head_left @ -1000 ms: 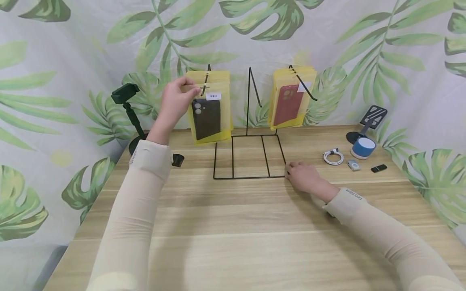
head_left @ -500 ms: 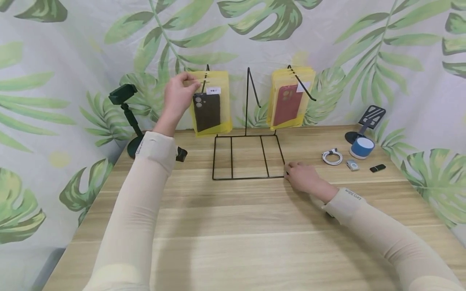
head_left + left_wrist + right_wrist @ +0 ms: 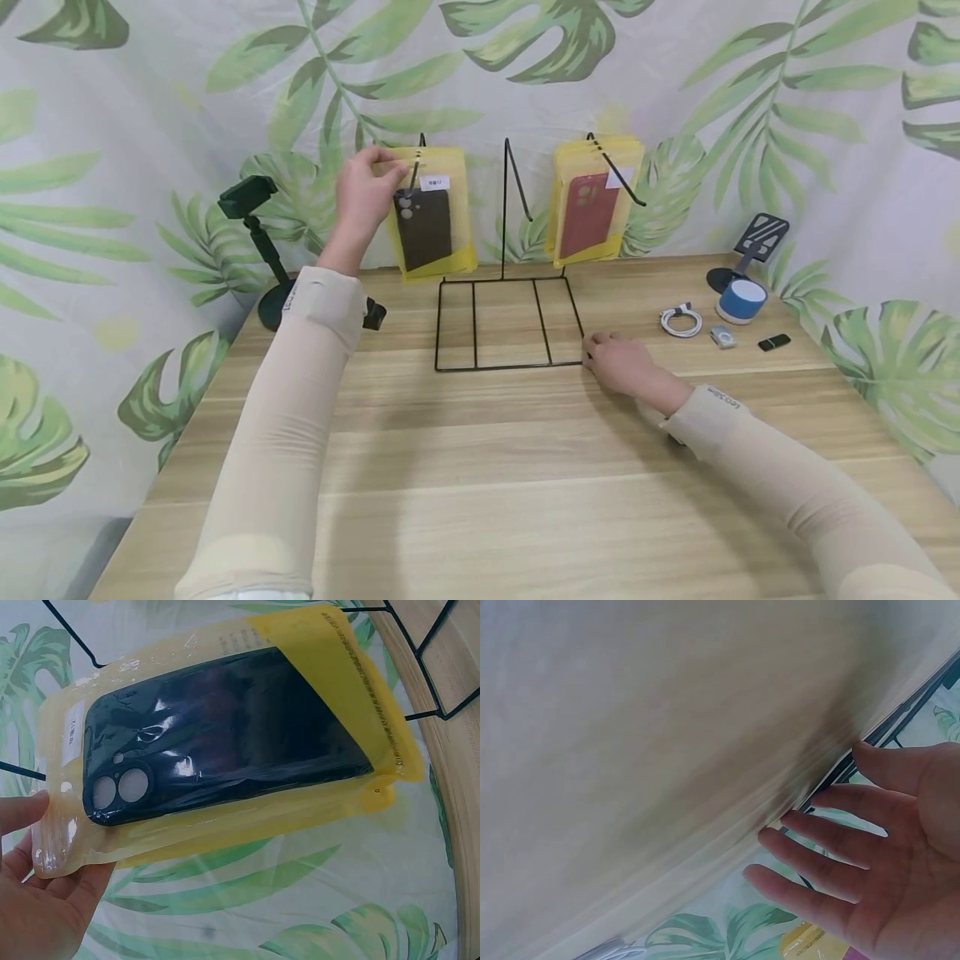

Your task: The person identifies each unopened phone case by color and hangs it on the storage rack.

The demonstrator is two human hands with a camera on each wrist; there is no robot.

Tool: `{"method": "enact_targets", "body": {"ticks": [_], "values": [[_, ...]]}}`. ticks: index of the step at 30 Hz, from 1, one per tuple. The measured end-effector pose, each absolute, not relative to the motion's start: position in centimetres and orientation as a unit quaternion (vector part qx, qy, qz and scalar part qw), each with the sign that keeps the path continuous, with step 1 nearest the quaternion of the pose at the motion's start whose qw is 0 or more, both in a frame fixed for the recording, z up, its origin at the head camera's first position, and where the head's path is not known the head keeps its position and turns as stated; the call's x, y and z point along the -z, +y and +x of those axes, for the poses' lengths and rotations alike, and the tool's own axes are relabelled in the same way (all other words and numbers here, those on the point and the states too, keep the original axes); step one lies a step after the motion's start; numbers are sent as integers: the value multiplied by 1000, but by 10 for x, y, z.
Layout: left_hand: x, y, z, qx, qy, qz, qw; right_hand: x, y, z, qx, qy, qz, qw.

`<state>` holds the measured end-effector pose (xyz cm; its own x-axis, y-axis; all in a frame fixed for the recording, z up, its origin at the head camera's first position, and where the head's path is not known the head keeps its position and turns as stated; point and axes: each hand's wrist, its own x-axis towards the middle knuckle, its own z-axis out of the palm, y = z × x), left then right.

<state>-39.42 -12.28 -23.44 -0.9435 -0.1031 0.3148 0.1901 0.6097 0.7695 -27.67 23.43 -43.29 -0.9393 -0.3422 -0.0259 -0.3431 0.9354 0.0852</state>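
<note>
My left hand (image 3: 365,193) pinches the upper corner of a yellow-edged packet with a dark phone case (image 3: 217,739) inside. The packet hangs at the left hook of a black wire display rack (image 3: 492,367), in front of other yellow packets. In the left wrist view, the thumb lies on the packet's near face and the fingers go behind it. My right hand (image 3: 621,363) is at the rack's front right corner on the table. In the right wrist view its fingers are fairly straight and spread, with thumb and fingertips against the black wire.
Packets with a red phone case (image 3: 588,217) hang on the right hook; the middle hook (image 3: 517,179) is bare. At right lie a white cable (image 3: 681,320), a blue-white cylinder (image 3: 742,301), a small silver clip device (image 3: 722,337), a black stick (image 3: 774,342) and a phone stand (image 3: 761,239). A dark-green stand (image 3: 262,242) is at left.
The left hand has pushed the front dark-case packet back along the left hook, close against the packets behind, and keeps its pinch. The right hand stays at the rack's corner.
</note>
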Motion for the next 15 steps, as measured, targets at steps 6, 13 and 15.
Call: {"method": "enact_targets", "body": {"ticks": [6, 13, 15], "values": [[241, -126, -394, 434, -878, -47, 196, 432, 233, -279, -41, 984, -173, 14], [262, -135, -377, 393, -878, -90, 257, 430, 235, -281, -47, 984, -172, 19], [270, -139, -367, 401, -873, -94, 263, 429, 236, -281, -47, 984, -172, 19]]}}
